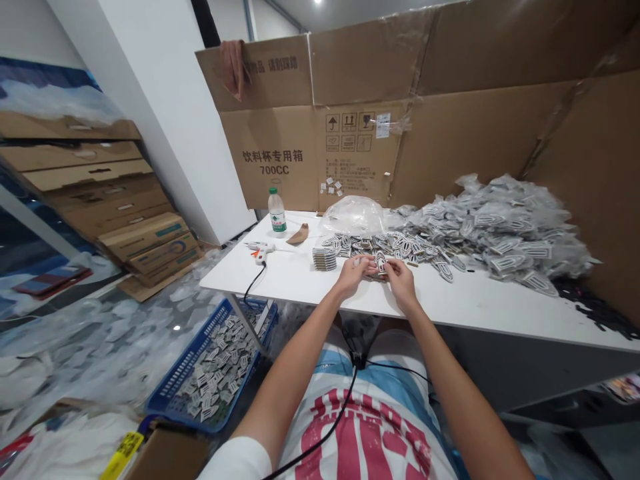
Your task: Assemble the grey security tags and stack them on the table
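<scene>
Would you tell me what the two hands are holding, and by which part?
One small striped piece, pinched by its side edges: left hand on its left, right hand on its right.

A white tabletop [300,280] runs from the near left to the far right. At its far left corner a clear water bottle [277,212] with a green label stands upright. Just near of it lies a white glue gun [261,249], its black cord dropping over the near edge. To the right lie a curved brown scrap [299,235] and a small neat stack of flat pieces [325,259]. Farther back sits a crumpled clear plastic bag [353,215]. Loose striped pieces [400,245] spread across the middle. A big heap of bagged pieces [505,227] fills the right side, with black scraps [595,308] at the right edge.
</scene>
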{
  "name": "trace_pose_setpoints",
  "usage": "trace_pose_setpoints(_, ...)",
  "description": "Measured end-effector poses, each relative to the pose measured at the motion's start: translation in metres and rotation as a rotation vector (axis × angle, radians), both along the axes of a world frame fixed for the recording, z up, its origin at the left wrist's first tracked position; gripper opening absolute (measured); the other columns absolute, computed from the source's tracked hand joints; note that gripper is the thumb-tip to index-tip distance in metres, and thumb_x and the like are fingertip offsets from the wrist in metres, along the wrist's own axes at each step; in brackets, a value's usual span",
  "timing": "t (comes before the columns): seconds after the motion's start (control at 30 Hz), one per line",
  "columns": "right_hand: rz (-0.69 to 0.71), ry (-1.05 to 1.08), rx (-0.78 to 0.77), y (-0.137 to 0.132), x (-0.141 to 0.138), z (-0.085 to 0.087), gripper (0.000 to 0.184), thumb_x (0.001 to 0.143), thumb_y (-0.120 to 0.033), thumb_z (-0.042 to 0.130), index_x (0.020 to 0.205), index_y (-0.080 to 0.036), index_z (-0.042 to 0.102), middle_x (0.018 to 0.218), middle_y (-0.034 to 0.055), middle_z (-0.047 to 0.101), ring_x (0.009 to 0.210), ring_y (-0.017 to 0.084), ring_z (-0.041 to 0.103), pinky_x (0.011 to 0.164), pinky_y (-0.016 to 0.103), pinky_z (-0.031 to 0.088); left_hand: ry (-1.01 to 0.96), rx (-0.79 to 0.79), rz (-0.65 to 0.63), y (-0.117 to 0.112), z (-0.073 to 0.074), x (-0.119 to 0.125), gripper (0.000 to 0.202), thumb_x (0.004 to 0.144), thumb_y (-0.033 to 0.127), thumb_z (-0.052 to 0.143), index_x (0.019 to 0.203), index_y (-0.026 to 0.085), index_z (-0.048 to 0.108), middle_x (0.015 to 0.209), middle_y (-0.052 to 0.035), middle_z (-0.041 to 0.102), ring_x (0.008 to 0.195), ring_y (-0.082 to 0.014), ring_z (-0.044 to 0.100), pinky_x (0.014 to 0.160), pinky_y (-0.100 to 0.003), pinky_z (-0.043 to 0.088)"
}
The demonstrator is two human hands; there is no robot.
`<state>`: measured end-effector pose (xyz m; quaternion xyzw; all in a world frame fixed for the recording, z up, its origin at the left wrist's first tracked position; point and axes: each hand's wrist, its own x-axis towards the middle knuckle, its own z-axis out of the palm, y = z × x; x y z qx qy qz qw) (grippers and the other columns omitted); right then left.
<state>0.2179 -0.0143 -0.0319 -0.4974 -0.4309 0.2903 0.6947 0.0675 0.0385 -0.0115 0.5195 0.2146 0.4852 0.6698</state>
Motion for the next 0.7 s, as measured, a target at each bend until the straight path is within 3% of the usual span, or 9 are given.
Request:
trace_pose_setpoints(0.27, 0.006, 0.013, 0.013, 0.0015, -0.0002, -0.0030, 0.048, 0.079, -0.062, 0.081, 0.102, -0.022, 0.069, 0.098, 0.0082, 0.072, 0.087, 0.028, 0.072, 0.076, 0.046, 0.065, 0.047, -0.027, 0.047, 0.0019, -0.0004, -0.0004, 0.058, 0.075, 0.059, 0.089, 0.100, 0.014, 0.064, 0.082, -0.0084, 0.076, 0.068, -0.0158, 0.072, 0.068, -0.029, 0.057)
trace_pose_setpoints(0.5, 0.047, 0.011, 0.010, 0.0013, -0.0021, -0.0030, 0.047, 0.079, -0.062, 0.080, 0.103, -0.023, 0.067, 0.098, 0.0075, 0.073, 0.085, 0.027, 0.072, 0.078, 0.046, 0.065, 0.097, 0.001, 0.045, -0.0031, 0.0041, -0.0027, 0.056, 0.077, 0.065, 0.084, 0.091, 0.020, 0.053, 0.078, -0.0014, 0.070, 0.048, -0.0063, 0.050, 0.043, -0.019, 0.033)
trace_pose_setpoints(0.6, 0.049, 0.027, 0.009, 0.0012, -0.0005, -0.0017, 0.045, 0.080, -0.059, 0.078, 0.107, -0.025, 0.065, 0.095, 0.0049, 0.071, 0.083, 0.025, 0.071, 0.075, 0.041, 0.062, 0.085, -0.028, 0.042, -0.0056, 0.0067, -0.0025, 0.058, 0.075, 0.067, 0.085, 0.091, 0.021, 0.053, 0.074, 0.0026, 0.063, 0.046, -0.0051, 0.042, 0.040, -0.019, 0.027)
trace_pose_setpoints(0.7, 0.048, 0.076, 0.003, 0.0005, 0.0012, 0.0015, 0.044, 0.085, -0.055, 0.070, 0.119, -0.029, 0.060, 0.082, -0.0027, 0.063, 0.068, 0.019, 0.064, 0.063, 0.031, 0.055, 0.082, -0.061, 0.002, -0.0066, 0.0079, -0.0023, 0.059, 0.074, 0.067, 0.086, 0.088, 0.022, 0.051, 0.063, 0.0076, 0.050, 0.043, -0.0050, 0.035, 0.041, -0.019, 0.021)
